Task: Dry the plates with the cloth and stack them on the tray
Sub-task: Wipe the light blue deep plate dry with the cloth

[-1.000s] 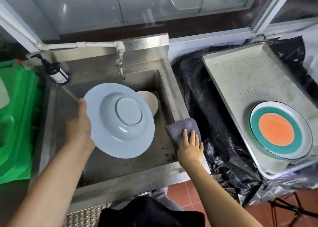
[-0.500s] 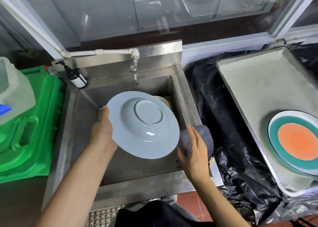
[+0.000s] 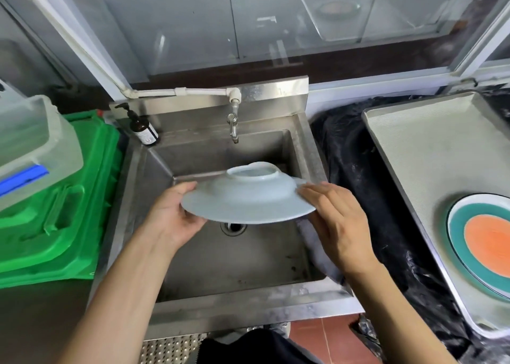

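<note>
Moved: blue plate (image 3: 248, 201), now tipped near flat, underside up, over sink (image 3: 242, 264). Left hand (image 3: 171, 220) grips its left rim, fingers curled beneath. Right hand (image 3: 339, 225) lies on right rim, fingers straight. Cloth (image 3: 317, 250) mostly hidden under it. Tray (image 3: 414, 156) holds striped plate (image 3: 485, 242), cut off at frame edge.

- A stainless steel sink (image 3: 209, 256) stands below a glass-panelled window wall (image 3: 193, 18) with pale frames.
- A tap (image 3: 233, 126) hangs from a white pipe (image 3: 182, 91) along the steel backsplash.
- A brown pump bottle (image 3: 143, 132) stands at the sink's back left corner.
- Green plastic bins (image 3: 60, 198) sit to the left.
- Black plastic sheeting (image 3: 358, 170) covers the surface to the right.
- The floor is red tile (image 3: 311, 339).
</note>
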The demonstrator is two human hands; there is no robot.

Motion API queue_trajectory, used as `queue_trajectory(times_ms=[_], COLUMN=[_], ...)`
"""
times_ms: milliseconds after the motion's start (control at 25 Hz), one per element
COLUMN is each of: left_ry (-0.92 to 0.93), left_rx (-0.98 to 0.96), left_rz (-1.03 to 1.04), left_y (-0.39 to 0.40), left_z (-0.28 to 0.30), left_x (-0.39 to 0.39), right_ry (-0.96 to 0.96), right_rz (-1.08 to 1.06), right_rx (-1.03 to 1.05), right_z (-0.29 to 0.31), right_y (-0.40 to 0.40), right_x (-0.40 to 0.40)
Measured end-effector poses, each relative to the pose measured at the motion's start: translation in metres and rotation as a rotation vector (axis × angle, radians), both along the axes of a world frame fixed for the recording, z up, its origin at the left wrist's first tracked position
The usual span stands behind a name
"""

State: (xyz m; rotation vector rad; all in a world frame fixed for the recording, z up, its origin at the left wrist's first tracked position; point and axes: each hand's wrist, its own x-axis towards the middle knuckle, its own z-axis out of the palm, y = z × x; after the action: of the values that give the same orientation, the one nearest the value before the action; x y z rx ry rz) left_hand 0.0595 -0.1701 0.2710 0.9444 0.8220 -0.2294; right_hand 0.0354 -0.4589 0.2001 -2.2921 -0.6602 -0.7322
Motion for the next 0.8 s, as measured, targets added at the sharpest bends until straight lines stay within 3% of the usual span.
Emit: queue_trajectory(times_ms=[80,200,360,520,600,720,800], left_ry=[0.017,0.059,0.158,0.149,0.091,-0.007,-0.034], left_rx=[-0.072,-0.011,0.454,0.769,0.751,0.565,0.567], left_rz=[0.015,-0.163,-0.367,-0.399,-0.401,-0.384,-0.390], left_y=[0.010,0.021,0.022,0.028,0.031,0.033,0.039], left_z=[0.000,-0.012,-0.039,-0.061,-0.063,-0.056,-0.049], left_x=[-0.001,-0.002,-0.013,-0.027,-0.031,-0.029,-0.022], right_ry=[-0.017,0.064,0.400,0.539,0.576,0.646,0.690], right_rz=[0.021,-0.010,-0.159,-0.265,-0.319,-0.402,-0.478], right_rx=[-0.024,0.028,0.333,0.490,0.563,0.690,0.771], right_z=[0.020,0.036,0.041,0.022,0.013,0.005,0.003], right_y=[0.009,0.029,0.046,0.045,0.048,0.056,0.061], right_x=[-0.001,-0.008,-0.007,-0.005,-0.006,-0.003,0.000])
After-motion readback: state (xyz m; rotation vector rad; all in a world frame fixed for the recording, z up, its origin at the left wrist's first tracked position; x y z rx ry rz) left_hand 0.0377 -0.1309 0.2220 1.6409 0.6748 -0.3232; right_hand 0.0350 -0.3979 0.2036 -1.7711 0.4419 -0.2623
